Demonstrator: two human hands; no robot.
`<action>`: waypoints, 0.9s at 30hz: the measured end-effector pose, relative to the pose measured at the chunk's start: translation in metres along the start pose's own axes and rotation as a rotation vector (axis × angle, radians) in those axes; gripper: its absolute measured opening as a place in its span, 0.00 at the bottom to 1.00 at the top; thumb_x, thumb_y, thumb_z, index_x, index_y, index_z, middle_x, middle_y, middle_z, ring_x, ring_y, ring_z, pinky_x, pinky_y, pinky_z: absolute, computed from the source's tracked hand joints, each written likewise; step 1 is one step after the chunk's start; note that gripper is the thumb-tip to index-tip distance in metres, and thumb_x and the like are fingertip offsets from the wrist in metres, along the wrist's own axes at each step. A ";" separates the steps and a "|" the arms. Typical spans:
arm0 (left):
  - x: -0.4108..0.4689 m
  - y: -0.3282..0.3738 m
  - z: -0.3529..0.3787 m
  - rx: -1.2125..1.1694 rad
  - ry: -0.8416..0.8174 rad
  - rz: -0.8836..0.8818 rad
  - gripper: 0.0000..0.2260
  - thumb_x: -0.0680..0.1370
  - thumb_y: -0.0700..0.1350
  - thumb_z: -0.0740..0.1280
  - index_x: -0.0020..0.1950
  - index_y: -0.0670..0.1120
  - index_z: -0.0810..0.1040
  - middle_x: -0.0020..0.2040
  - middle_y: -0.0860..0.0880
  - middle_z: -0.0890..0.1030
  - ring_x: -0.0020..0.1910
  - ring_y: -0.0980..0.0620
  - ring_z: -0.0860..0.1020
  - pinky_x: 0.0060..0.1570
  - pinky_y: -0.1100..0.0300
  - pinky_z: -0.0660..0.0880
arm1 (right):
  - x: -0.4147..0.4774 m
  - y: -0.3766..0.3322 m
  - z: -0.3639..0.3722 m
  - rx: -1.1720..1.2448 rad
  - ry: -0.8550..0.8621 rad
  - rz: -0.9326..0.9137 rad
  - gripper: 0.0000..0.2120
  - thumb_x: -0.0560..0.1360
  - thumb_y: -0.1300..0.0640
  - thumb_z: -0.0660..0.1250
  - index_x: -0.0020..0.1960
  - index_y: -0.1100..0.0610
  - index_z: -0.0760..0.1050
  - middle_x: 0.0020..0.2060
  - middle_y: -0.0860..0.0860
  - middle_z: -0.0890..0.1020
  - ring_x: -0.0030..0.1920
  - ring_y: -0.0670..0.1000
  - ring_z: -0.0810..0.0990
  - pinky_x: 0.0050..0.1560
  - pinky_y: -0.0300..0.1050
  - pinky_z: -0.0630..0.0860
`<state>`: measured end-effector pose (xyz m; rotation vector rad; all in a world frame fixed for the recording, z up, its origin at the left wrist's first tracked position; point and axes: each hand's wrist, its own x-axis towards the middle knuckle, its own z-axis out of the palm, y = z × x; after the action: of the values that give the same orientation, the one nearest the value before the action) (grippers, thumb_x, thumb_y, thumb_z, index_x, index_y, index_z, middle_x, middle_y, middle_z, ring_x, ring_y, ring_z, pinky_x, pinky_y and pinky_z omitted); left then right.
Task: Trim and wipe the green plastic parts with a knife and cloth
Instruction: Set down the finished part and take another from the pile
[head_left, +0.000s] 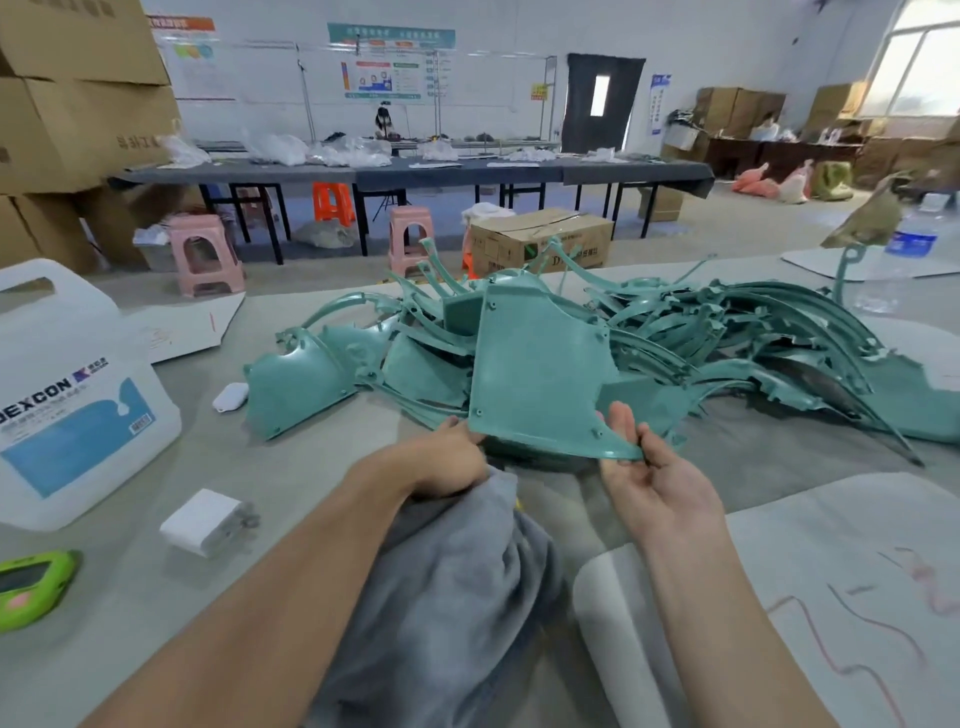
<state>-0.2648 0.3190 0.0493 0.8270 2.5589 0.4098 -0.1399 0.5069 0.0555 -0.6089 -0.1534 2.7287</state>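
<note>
I hold one flat green plastic panel (535, 374) upright above the table. My left hand (452, 462) pinches its lower left corner and also bunches the grey cloth (441, 597), which hangs down under my forearm. My right hand (649, 478) pinches the panel's lower right edge, palm turned up. Behind the panel lies a heap of green plastic parts (727, 338), flat panels on the left and curved strips on the right. No knife shows, apart from a small yellow tip by the cloth that I cannot identify.
A white jug with a blue label (78, 405) stands at the left. Near it lie a white charger block (200, 522), a green device (31, 587) and a small white case (231, 397). White sheets (831, 597) cover the right. A water bottle (914, 239) stands far right.
</note>
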 end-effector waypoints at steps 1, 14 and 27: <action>0.004 0.000 0.001 -0.040 0.031 0.010 0.23 0.79 0.42 0.63 0.75 0.49 0.70 0.78 0.47 0.65 0.72 0.46 0.64 0.74 0.50 0.60 | 0.002 0.001 0.001 0.001 0.009 -0.005 0.12 0.86 0.65 0.54 0.64 0.66 0.73 0.46 0.64 0.85 0.50 0.57 0.84 0.45 0.62 0.79; -0.044 0.014 0.002 -0.589 0.440 0.237 0.24 0.62 0.38 0.63 0.44 0.65 0.85 0.41 0.63 0.85 0.39 0.56 0.80 0.34 0.73 0.71 | 0.005 0.000 -0.011 0.074 -0.050 0.032 0.11 0.85 0.65 0.56 0.57 0.66 0.77 0.46 0.65 0.86 0.44 0.60 0.87 0.50 0.58 0.81; -0.120 -0.001 -0.002 -1.366 0.979 0.142 0.07 0.78 0.38 0.70 0.52 0.47 0.83 0.45 0.52 0.88 0.43 0.54 0.86 0.36 0.62 0.81 | -0.029 0.057 -0.005 -0.885 -0.262 -0.017 0.14 0.83 0.54 0.64 0.48 0.63 0.82 0.40 0.64 0.86 0.36 0.59 0.86 0.37 0.49 0.83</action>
<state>-0.1777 0.2448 0.0865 0.2171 1.9817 2.6545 -0.1306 0.4438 0.0522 -0.4318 -1.4565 2.6081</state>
